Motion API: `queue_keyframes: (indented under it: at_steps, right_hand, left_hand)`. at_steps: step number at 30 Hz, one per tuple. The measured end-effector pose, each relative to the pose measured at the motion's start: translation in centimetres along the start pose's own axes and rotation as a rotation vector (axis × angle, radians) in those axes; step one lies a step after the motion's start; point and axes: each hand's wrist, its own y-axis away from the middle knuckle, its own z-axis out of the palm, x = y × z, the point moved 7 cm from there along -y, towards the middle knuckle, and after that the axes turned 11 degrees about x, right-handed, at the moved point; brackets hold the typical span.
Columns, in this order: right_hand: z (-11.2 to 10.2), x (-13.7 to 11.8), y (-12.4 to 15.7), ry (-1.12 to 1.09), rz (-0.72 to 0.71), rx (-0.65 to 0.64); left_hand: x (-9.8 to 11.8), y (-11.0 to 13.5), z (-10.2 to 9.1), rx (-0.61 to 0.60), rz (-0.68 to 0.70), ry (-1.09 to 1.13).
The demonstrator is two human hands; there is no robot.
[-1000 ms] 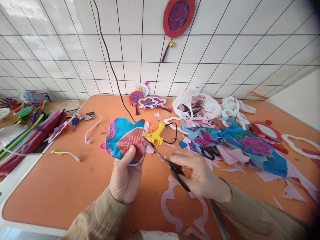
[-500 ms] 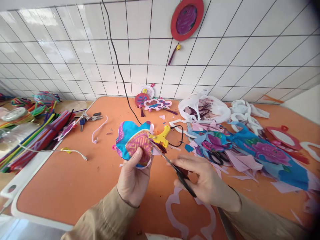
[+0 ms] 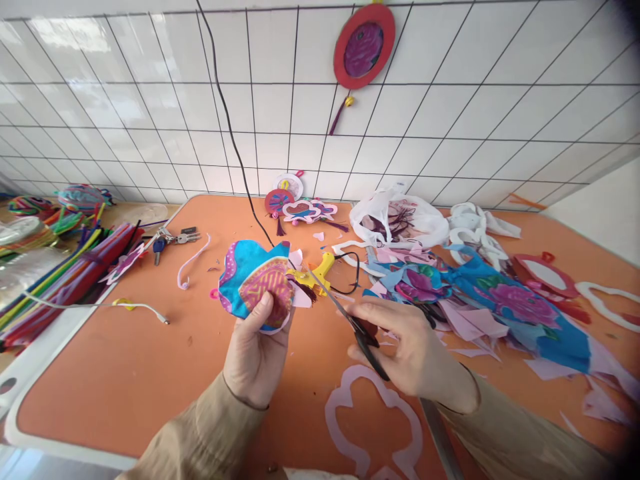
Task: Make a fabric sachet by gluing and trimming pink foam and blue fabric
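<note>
A flower-shaped piece of blue, purple and gold patterned fabric [image 3: 250, 257] is pinched upright in my left hand [image 3: 253, 360], the thumb pressed on its front. Pale pink bits stick out along its right edge. My right hand [image 3: 415, 353] grips black-handled scissors [image 3: 345, 313], their blades pointing up and left. The scissor tip is just right of the fabric and appears apart from it. Behind the tip lies a yellow glue gun [image 3: 325, 265] with a black cord. A pale pink scalloped cutout frame [image 3: 333, 417] rests on the table below my right hand.
Fabric scraps [image 3: 525, 300] and a white plastic bag [image 3: 400, 217] cover the right side of the orange table [image 3: 125, 373]. Keys [image 3: 183, 237], a white cable [image 3: 145, 307] and colourful pipe cleaners [image 3: 85, 280] are on the left. Finished ornaments [image 3: 280, 200] sit by the tiled wall.
The scissors have moved away from the fabric's right edge, where their tip was touching or overlapping it. The whole view has shifted slightly; both hands keep their holds.
</note>
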Motion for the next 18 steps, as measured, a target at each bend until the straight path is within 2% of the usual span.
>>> queue_keyframes:
  at_steps: [3,7,12,18]
  right_hand:
    - [-0.1,0.0,-0.1,-0.017,0.005,0.002]
    - [-0.7,0.6,-0.2,-0.050,0.031,0.081]
    - [-1.5,2.6,-0.4,-0.165,0.188,0.122]
    - [-2.0,3.2,-0.8,-0.436,0.243,0.199]
  left_hand:
    - [0.0,-0.1,0.1,-0.065,0.019,-0.033]
    - [0.1,-0.1,0.3,-0.141,0.060,-0.094]
    - [0.2,0.2,0.5,-0.230,0.097,-0.217]
    - [-1.3,0.4,0.1,-0.321,0.001,-0.504]
